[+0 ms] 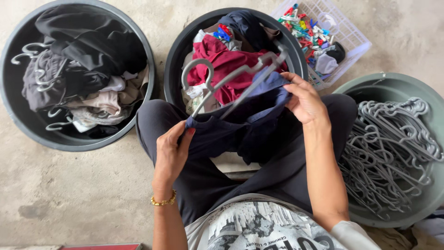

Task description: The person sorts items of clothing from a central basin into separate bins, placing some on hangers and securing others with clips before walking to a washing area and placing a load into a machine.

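I sit on a concrete floor with a dark navy garment (240, 125) spread over my lap. A grey plastic hanger (222, 81) lies partly inside it, its hook sticking out to the upper left. My left hand (171, 153) pinches the garment's left shoulder. My right hand (303, 99) grips the garment's right side together with the hanger's arm. Directly beyond the garment stands a black tub (173, 60) of crumpled clothes, a dark red piece on top.
A black tub (9, 99) at the left holds clothes that are on grey hangers. A grey-green tub (365, 88) at the right is full of loose grey hangers. A white mesh basket (356, 39) of coloured clothes pegs sits at the top right.
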